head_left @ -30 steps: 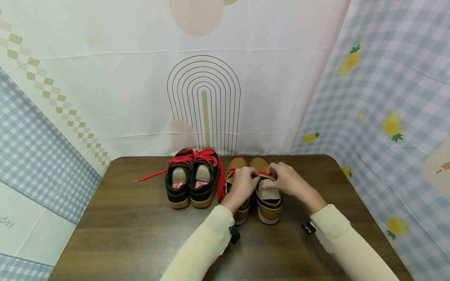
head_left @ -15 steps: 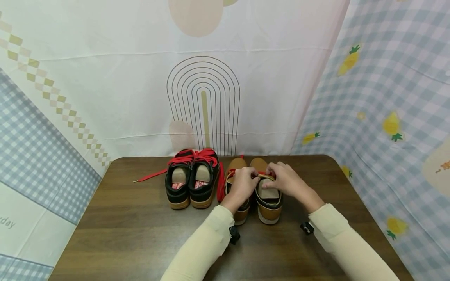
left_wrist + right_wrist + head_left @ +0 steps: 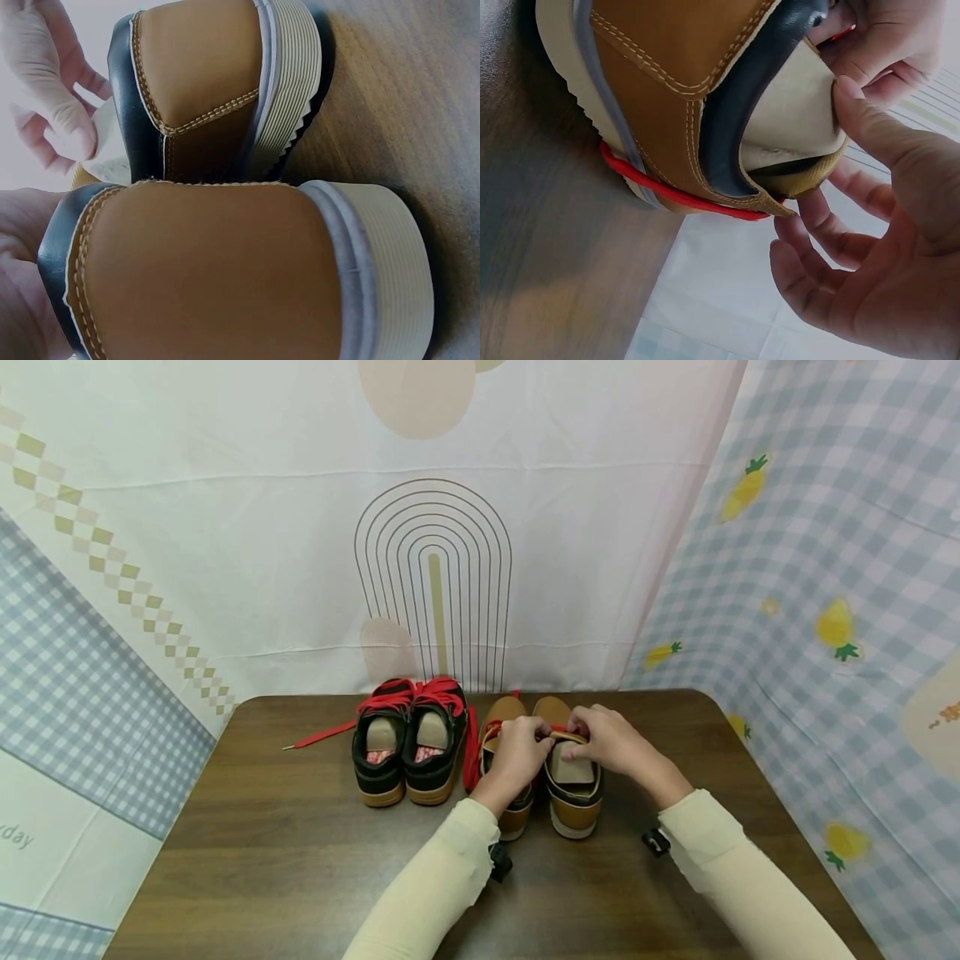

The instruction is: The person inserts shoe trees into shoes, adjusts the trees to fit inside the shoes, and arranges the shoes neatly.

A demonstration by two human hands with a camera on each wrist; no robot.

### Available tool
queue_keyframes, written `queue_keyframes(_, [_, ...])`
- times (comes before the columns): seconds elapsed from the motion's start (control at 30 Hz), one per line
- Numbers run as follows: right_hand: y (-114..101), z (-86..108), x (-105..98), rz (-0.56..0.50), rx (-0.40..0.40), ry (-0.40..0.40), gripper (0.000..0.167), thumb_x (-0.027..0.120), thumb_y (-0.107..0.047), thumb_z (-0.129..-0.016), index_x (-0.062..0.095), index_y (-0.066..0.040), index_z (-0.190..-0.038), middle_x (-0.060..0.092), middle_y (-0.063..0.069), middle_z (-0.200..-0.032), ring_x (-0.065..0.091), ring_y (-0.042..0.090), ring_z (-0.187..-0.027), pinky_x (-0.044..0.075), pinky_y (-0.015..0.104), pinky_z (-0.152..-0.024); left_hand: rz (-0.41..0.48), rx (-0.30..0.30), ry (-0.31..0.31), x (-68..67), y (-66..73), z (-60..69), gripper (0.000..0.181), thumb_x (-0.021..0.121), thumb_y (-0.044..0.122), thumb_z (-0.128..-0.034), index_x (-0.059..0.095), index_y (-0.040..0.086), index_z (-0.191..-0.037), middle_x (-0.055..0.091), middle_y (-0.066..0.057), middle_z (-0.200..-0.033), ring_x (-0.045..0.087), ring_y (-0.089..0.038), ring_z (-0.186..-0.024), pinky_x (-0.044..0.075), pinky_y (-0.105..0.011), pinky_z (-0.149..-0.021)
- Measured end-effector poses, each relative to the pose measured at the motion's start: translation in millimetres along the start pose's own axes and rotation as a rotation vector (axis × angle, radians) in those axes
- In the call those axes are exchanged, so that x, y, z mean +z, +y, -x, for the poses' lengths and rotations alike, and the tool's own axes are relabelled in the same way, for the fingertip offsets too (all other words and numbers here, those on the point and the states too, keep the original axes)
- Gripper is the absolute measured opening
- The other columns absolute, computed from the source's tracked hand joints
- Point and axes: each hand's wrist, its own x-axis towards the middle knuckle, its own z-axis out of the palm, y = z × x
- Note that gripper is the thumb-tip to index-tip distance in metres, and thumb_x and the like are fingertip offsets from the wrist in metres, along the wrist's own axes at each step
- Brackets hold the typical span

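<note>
In the head view a pair of tan-and-black shoes stands on the table, heels toward me. My left hand (image 3: 516, 752) reaches over the left tan shoe (image 3: 516, 822) to the opening of the right tan shoe (image 3: 576, 817). There it pinches the left side of the shoe tongue. My right hand (image 3: 613, 742) pinches the tongue's other side. In the right wrist view the thumb presses the beige lining of the tongue (image 3: 791, 112), with fingers at its outer side. A red shoelace (image 3: 682, 196) runs along the shoe's side. The left fingertips are partly hidden.
A pair of black shoes (image 3: 431, 768) with red laces stands to the left, one lace end (image 3: 322, 735) stretched out leftward. The brown wooden table (image 3: 262, 852) meets a patterned cloth backdrop (image 3: 585, 543) behind the shoes. A checked cloth (image 3: 810, 727) hangs at the right.
Both hands keep their hold on the tongue with hardly any movement. The beige tongue lining in the right tan shoe has shifted slightly; the shoes stay in place.
</note>
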Motion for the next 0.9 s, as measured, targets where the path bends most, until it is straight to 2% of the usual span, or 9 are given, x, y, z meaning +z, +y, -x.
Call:
queue_keyframes(0.4, [-1.2, -3.1, 3.3, 0.060, 0.016, 0.010, 0.037, 0.088, -0.028, -0.081, 0.064, -0.010, -0.102, 0.057, 0.008, -0.094, 0.049, 0.023, -0.083, 0.041, 0.038, -0.073, 0.010, -0.001, -0.006, -1.5, 0.5, -0.2, 0.005, 0.077, 0.012, -0.0936, 0.080, 0.009, -0.094, 0.079, -0.003, -0.093, 0.072, -0.015, -0.083, 0.054, -0.020, -0.067])
queue_keyframes(0.67, [-4.9, -6.6, 4.9, 0.132, 0.005, 0.002, 0.036, 0.089, -0.028, -0.079, 0.060, -0.012, -0.094, 0.053, 0.006, -0.088, 0.043, 0.024, -0.079, 0.035, 0.037, -0.070, 0.002, 0.014, -0.002, -0.9, -0.3, 0.4, 0.004, 0.076, 0.011, -0.0937, 0.080, 0.009, -0.094, 0.079, -0.003, -0.094, 0.072, -0.015, -0.083, 0.053, -0.020, -0.066])
queue_keyframes(0.9, [-4.3, -10.0, 9.5, 0.198, -0.014, 0.019, 0.039, 0.089, -0.030, -0.077, 0.055, -0.014, -0.088, 0.052, 0.005, -0.084, 0.043, 0.024, -0.076, 0.036, 0.037, -0.069, 0.006, 0.010, -0.007, -1.2, -0.7, 0.7, 0.005, 0.075, 0.011, -0.0947, 0.080, 0.011, -0.094, 0.078, -0.003, -0.094, 0.071, -0.015, -0.081, 0.053, -0.020, -0.065])
